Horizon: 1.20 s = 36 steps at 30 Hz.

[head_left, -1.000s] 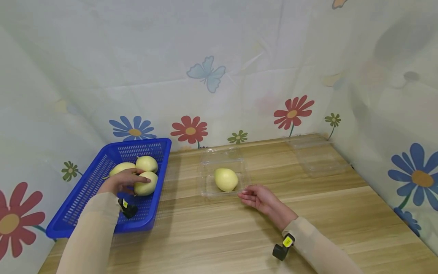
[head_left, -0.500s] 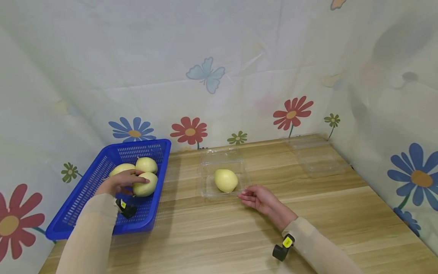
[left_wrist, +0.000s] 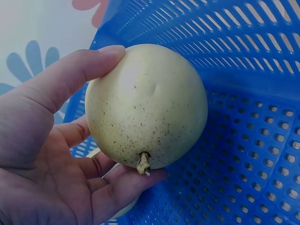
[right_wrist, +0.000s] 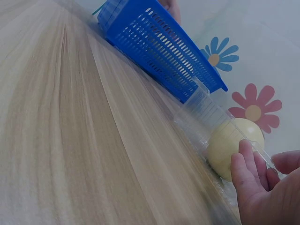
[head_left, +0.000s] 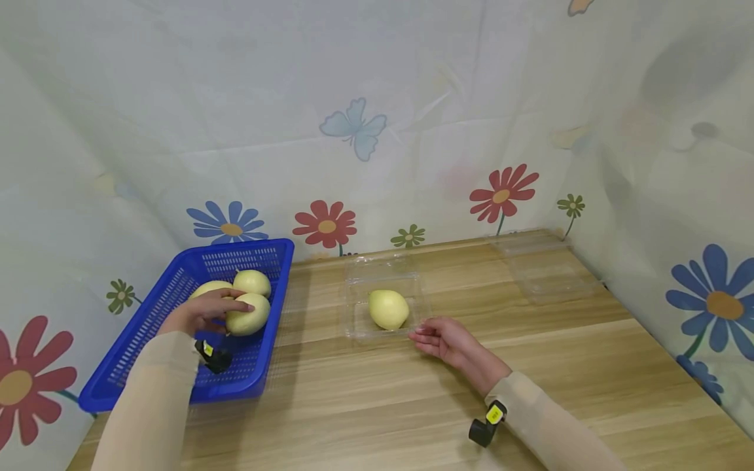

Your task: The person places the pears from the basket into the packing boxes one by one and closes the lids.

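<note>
My left hand [head_left: 203, 312] reaches into the blue plastic basket [head_left: 275, 330] and grips a pale yellow pear [left_wrist: 150, 103]. Thumb on one side and fingers on the other hold it, its short brown stem showing in the left wrist view. Two more pears lie beside it: one [head_left: 253, 282] towards the back, the other [head_left: 209, 288] partly covered by the hand. My right hand [head_left: 450, 343] pinches the near right corner of a clear plastic clamshell box [head_left: 359, 330], its lid folded back. One pear [head_left: 389, 309] sits inside that box.
Another clear plastic box [head_left: 544, 275] stands at the back right of the wooden table [head_left: 365, 405]. A flower-printed sheet [head_left: 412, 176] hangs behind the table and along both sides. The basket's raised rim surrounds the left hand.
My left hand and the pear in it have shifted slightly left and up inside the basket. The right hand and the clear box stay where they were.
</note>
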Motion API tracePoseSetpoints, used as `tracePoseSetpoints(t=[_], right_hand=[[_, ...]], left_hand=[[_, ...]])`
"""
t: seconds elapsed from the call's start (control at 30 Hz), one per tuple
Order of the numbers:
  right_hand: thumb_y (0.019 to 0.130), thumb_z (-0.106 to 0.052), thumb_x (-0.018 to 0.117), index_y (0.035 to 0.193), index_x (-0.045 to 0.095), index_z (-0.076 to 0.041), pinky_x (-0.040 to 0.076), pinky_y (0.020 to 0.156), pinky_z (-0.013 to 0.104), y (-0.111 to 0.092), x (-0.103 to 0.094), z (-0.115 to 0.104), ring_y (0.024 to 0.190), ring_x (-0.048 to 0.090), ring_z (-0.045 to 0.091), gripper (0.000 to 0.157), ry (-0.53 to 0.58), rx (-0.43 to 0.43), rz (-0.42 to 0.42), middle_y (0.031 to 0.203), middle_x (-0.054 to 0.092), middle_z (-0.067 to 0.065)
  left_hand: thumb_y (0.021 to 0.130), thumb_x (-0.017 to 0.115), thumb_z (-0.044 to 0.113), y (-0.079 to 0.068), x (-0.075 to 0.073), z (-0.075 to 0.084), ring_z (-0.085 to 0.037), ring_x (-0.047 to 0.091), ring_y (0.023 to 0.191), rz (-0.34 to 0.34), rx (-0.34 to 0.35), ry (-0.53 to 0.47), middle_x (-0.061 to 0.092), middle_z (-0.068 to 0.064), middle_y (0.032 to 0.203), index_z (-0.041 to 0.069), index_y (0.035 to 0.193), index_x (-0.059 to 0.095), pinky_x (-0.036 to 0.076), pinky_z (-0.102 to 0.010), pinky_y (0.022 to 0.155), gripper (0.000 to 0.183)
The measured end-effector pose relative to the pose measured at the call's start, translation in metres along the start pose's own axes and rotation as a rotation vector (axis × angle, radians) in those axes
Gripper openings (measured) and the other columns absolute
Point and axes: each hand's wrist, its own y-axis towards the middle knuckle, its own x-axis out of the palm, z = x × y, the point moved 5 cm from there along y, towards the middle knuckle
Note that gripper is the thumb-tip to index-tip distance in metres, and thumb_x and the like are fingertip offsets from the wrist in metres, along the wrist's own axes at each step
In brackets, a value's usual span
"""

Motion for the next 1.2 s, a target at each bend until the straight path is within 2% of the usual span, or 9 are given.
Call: tracePoseSetpoints(t=[0.2, 0.43, 0.63, 0.77, 0.9, 1.1, 1.2], right_hand=[[0.106, -0.005, 0.038, 0.093, 0.059, -0.005, 0.061, 0.074, 0.02, 0.0, -0.001, 0.0, 0.078, 0.074, 0.007, 0.025, -0.001, 0.003, 0.005, 0.076, 0.069, -0.003], [0.106, -0.004, 0.039, 0.096, 0.059, -0.004, 0.061, 0.074, 0.021, -0.002, 0.0, -0.001, 0.079, 0.074, 0.007, 0.022, -0.001, 0.001, 0.004, 0.076, 0.068, -0.003], [0.105, -0.004, 0.039, 0.097, 0.058, -0.003, 0.062, 0.074, 0.021, -0.002, 0.001, -0.001, 0.078, 0.074, 0.007, 0.02, 0.0, 0.002, 0.007, 0.076, 0.069, -0.003], [0.105, -0.004, 0.04, 0.098, 0.058, -0.002, 0.062, 0.074, 0.021, -0.003, 0.001, -0.001, 0.078, 0.074, 0.007, 0.019, -0.002, 0.006, 0.012, 0.076, 0.068, -0.002], [0.105, -0.004, 0.04, 0.097, 0.058, -0.002, 0.062, 0.075, 0.021, -0.003, 0.001, -0.001, 0.078, 0.074, 0.007, 0.02, -0.006, 0.006, 0.005, 0.076, 0.068, -0.002], [0.105, -0.004, 0.04, 0.095, 0.059, -0.004, 0.062, 0.075, 0.021, -0.003, 0.002, -0.001, 0.078, 0.074, 0.007, 0.021, -0.001, 0.003, 0.006, 0.077, 0.068, -0.002], [0.106, -0.003, 0.04, 0.096, 0.059, -0.003, 0.062, 0.075, 0.021, -0.004, 0.001, -0.001, 0.078, 0.074, 0.007, 0.021, -0.001, 0.004, 0.01, 0.077, 0.068, -0.002]], left_hand=[[0.097, 0.063, 0.037, -0.004, -0.003, 0.003, -0.034, 0.055, 0.115, 0.01, 0.008, -0.011, 0.04, -0.031, 0.145, -0.008, 0.158, 0.015, 0.06, -0.037, 0.082, 0.089], [0.098, 0.062, 0.037, -0.004, -0.009, 0.004, -0.025, 0.059, 0.102, 0.045, 0.013, -0.052, 0.045, -0.027, 0.14, -0.007, 0.157, 0.018, 0.059, -0.035, 0.078, 0.086], [0.102, 0.06, 0.042, -0.003, -0.015, -0.001, -0.023, 0.06, 0.104, 0.062, 0.031, -0.087, 0.041, -0.028, 0.147, -0.005, 0.161, 0.012, 0.06, -0.031, 0.08, 0.089], [0.103, 0.059, 0.042, -0.007, -0.019, 0.0, -0.017, 0.062, 0.097, 0.083, 0.041, -0.147, 0.049, -0.021, 0.138, -0.003, 0.162, 0.009, 0.061, -0.028, 0.078, 0.09], [0.103, 0.059, 0.041, -0.011, -0.025, 0.005, -0.009, 0.062, 0.09, 0.127, 0.075, -0.202, 0.053, -0.007, 0.125, 0.0, 0.163, 0.009, 0.061, -0.026, 0.075, 0.088], [0.103, 0.059, 0.04, -0.017, -0.032, 0.019, -0.001, 0.061, 0.086, 0.205, 0.149, -0.217, 0.045, -0.014, 0.138, 0.002, 0.163, 0.009, 0.061, -0.024, 0.072, 0.087], [0.103, 0.06, 0.039, -0.021, -0.033, 0.026, 0.002, 0.06, 0.087, 0.226, 0.184, -0.243, 0.044, -0.011, 0.14, 0.004, 0.163, 0.01, 0.061, -0.023, 0.072, 0.086]])
